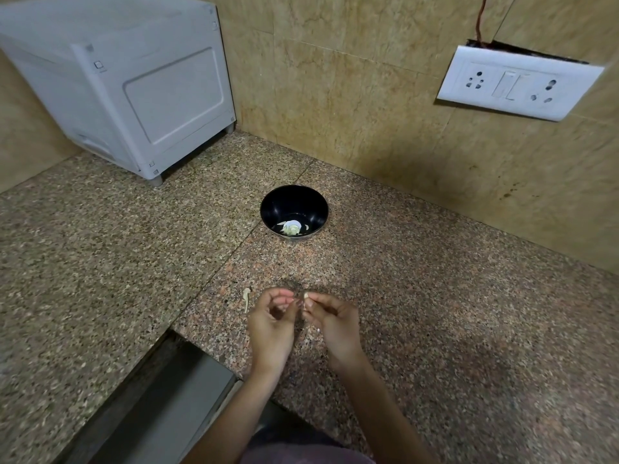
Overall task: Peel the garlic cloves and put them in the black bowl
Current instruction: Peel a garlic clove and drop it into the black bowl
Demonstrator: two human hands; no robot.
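Observation:
The black bowl stands on the granite counter near the tiled wall, with a few pale garlic pieces in its bottom. Nearer to me, my right hand pinches a small pale garlic clove at its fingertips. My left hand is right beside it, fingers curled, its tips close to the clove; whether it holds anything is hidden. A thin strip of garlic peel lies on the counter just left of my left hand.
A white appliance stands on feet at the back left of the counter. A white socket panel is on the wall at right. A dark gap with a grey ledge opens at the counter's front left.

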